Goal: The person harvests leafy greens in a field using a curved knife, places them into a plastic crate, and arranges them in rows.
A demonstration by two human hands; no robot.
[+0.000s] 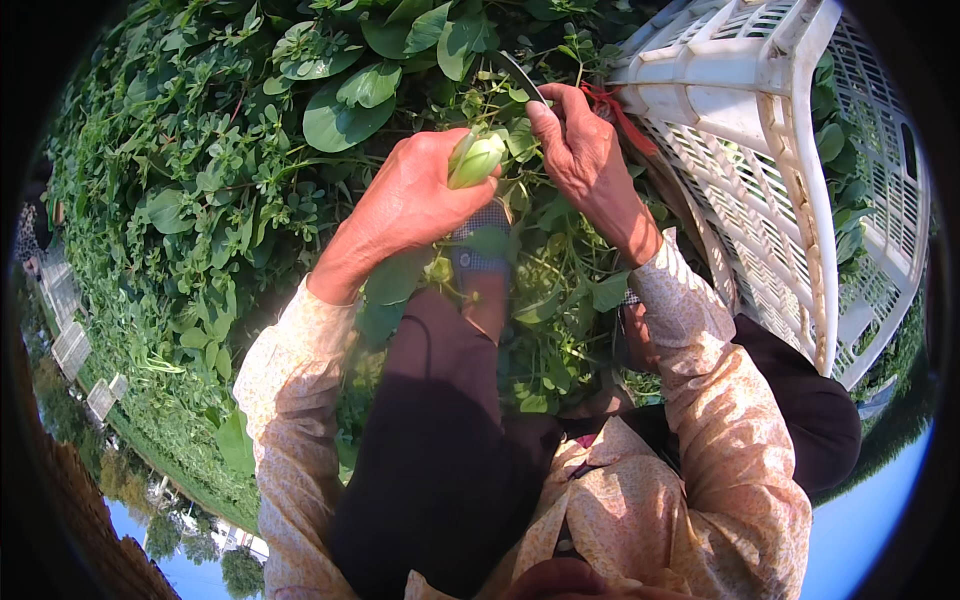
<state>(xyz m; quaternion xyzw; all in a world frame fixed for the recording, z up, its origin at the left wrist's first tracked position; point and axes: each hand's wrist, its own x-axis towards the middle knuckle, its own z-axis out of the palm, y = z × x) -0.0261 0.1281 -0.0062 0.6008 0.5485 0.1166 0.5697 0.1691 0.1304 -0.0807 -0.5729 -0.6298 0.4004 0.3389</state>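
Note:
My left hand [412, 191] is closed around a leafy green plant, whose pale cut-looking base [476, 160] points right between thumb and fingers. Broad green leaves of it hang below my palm. To the right, my right hand [589, 157] grips a tool with a thin curved metal blade [523, 76], which reaches up and left into the foliage. Its handle is hidden in my fingers. The two hands are apart, the blade clear of the plant I hold. Broad-leaved plants [349, 112] grow just above my left hand.
At the right stands a white slatted plastic crate [750, 142] with green leaves [840, 165] inside. A red tie [622, 120] hangs at its near corner. Low weeds [217, 180] cover the ground at left. My shoe [480, 240] is below my hands. Other pale crates [71, 349] lie far left.

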